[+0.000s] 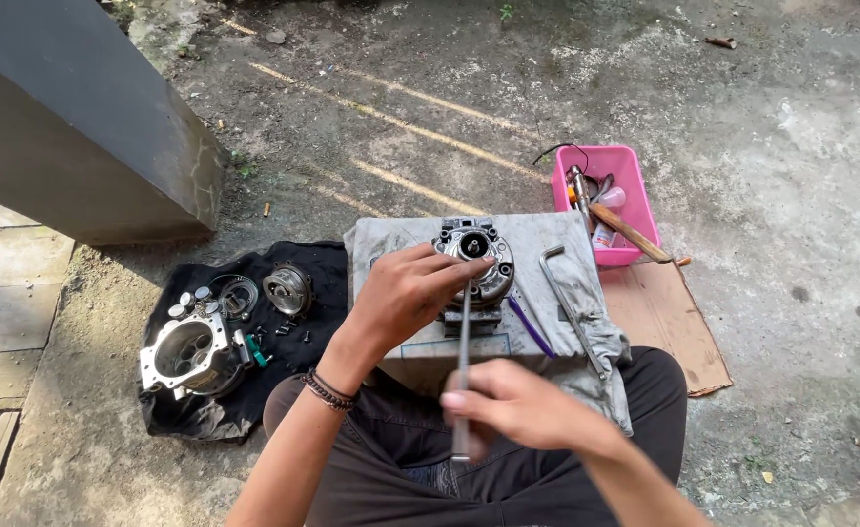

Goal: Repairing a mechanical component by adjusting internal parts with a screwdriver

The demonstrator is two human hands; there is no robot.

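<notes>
Here our right hand (523, 405) pinches a long rod (463, 376) pointing away toward the metal part (476, 262), which our left hand (406, 293) clasps on the counter (391, 239).

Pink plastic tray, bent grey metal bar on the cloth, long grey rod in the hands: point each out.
pink plastic tray (638, 195), head view: right wall.
bent grey metal bar (563, 298), head view: mid-shaft on the cloth.
long grey rod (464, 342), head view: shaft between the hands.

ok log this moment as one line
left hand: on metal part | right hand: holds rod | block: cloth-covered
</notes>
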